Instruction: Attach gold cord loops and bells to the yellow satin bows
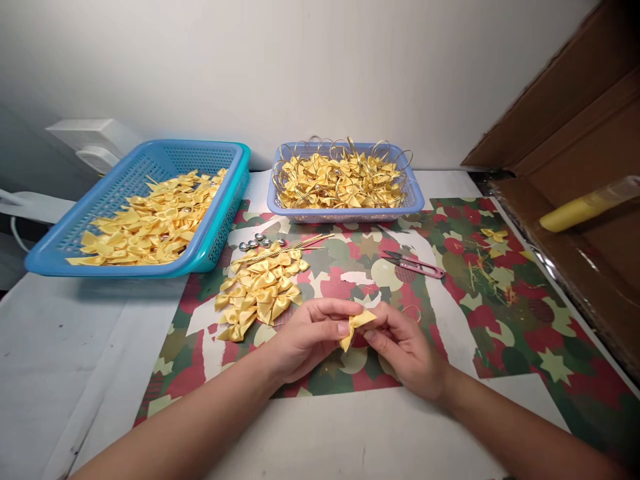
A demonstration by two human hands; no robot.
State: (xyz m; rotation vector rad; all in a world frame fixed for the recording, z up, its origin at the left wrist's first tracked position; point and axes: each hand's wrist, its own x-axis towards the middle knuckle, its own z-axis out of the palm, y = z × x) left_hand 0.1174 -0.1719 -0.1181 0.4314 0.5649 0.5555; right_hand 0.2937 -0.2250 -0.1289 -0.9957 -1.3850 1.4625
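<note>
A small yellow satin ribbon bow (358, 324) is pinched between the thumb and fingers of my left hand (313, 337). My right hand (405, 347) is closed at the bow's right tip, thumb against fingers; what sits in that pinch is hidden. A thin cord loop (413, 311) shows just behind the right hand, and I cannot tell whether it is held. Left of my hands lies a pile of yellow bows (263, 290). Gold cords (285, 251) rest across its top, beside several silver bells (260, 241).
Pink thread snips (417, 265) lie behind my right hand. A blue basket of bows (47, 257) stands left, a lilac basket of bows with gold loops (345, 215) at the back. Thread scraps (490, 273) lie right, near a cardboard box (565, 147) and yellow tube (575, 215).
</note>
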